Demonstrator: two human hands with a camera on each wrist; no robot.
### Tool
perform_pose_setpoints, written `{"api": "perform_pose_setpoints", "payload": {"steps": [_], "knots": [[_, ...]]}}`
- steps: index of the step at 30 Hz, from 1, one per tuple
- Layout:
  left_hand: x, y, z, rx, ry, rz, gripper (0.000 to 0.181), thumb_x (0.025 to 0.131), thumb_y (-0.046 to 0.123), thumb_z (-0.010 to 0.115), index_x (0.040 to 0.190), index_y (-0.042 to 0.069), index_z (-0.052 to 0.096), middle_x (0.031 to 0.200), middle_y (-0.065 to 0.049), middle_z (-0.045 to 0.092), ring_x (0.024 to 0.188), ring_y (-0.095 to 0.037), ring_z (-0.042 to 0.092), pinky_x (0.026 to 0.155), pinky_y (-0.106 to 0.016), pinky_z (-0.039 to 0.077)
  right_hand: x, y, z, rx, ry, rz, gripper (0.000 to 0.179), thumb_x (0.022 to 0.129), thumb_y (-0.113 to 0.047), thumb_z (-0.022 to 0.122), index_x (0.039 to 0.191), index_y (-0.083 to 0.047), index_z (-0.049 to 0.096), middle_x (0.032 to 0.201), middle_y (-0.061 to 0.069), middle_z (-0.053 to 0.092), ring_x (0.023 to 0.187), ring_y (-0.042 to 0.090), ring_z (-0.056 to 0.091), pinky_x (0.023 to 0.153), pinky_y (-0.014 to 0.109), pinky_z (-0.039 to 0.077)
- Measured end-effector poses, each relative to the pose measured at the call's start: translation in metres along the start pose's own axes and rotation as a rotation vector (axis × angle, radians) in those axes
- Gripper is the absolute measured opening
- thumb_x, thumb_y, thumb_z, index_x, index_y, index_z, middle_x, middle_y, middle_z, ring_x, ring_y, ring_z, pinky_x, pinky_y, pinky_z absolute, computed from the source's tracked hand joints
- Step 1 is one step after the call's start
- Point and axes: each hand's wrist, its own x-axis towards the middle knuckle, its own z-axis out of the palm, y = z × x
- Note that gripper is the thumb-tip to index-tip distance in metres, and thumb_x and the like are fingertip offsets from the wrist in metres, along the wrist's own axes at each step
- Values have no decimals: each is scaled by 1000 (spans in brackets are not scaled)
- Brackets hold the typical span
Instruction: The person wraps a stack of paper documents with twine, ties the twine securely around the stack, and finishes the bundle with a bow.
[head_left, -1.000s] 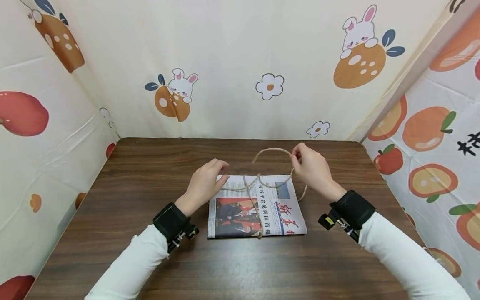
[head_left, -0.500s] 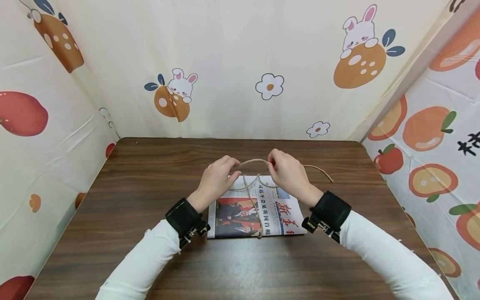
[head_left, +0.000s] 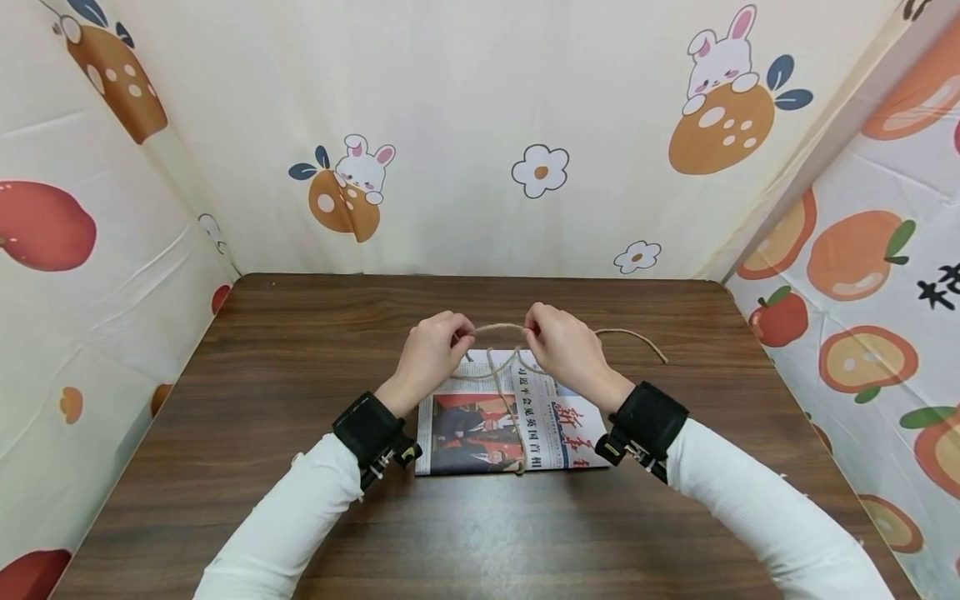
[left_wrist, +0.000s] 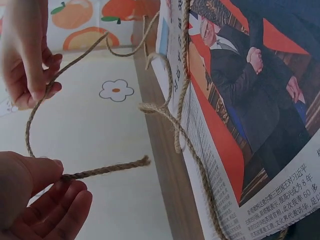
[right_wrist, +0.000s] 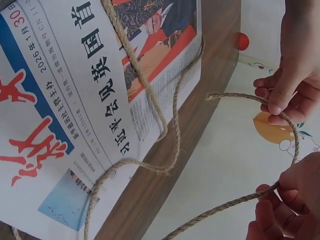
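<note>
A folded newspaper (head_left: pixel 472 433) lies flat on the table, with brown twine (head_left: pixel 511 408) running over it lengthwise and crosswise. My left hand (head_left: pixel 429 357) pinches the twine between thumb and fingers close to a cut end (left_wrist: pixel 140 162), which sticks out free in the left wrist view. To its right, my right hand (head_left: pixel 566 354) pinches the twine further along. A short arc of twine (head_left: pixel 498 327) spans the two hands above the newspaper's far edge. In the right wrist view, loose twine (right_wrist: pixel 172 125) curves over the newspaper's edge. The newspaper's underside is hidden.
The dark wood table (head_left: pixel 480 533) extends around the newspaper. Behind it stands a pale curtain (head_left: pixel 450 100) printed with rabbits and flowers; fruit-printed sheets flank both sides. Another stretch of twine (head_left: pixel 637 336) trails right of my right hand over the table.
My right hand has come left toward the left hand, bringing the twine along, and its tail now trails right. My left hand has moved slightly right and now pinches the twine near its end.
</note>
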Motion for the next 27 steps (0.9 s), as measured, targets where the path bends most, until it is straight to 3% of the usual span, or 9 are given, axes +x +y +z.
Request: {"api": "perform_pose_setpoints", "payload": {"steps": [7,15,21,27], "knots": [[2,-5,-1,-69,-3,-73,5,87,13,63,88,11,67,76,-1,61,64,-11,53,59,-26,42,0,-2,6,24,2,-9,6,88,-13,59,87,-9,55,76,3,54,62,13,50,54,27,41],[4,-14,1,-109,10,-145,5,86,13,63,87,11,67,76,-2,62,65,-14,54,59,-27,42,-9,-12,15,34,22,48,5,87,-12,59,86,-9,55,77,3,54,62,13,49,52,27,40],[3,-17,3,-148,-8,-212,5,86,14,64,87,11,68,74,-1,63,66,-13,55,60,-28,42,-22,-16,32,20,-65,61,6,86,-13,61,84,-9,56,73,1,54,55,9,44,48,24,36],[0,-20,6,-167,-25,-260,6,86,14,63,88,11,68,75,-1,63,68,-15,57,63,-29,43,-34,-19,46,4,-214,129,10,85,-16,61,80,-10,55,65,-2,49,51,9,43,45,25,33]]}}
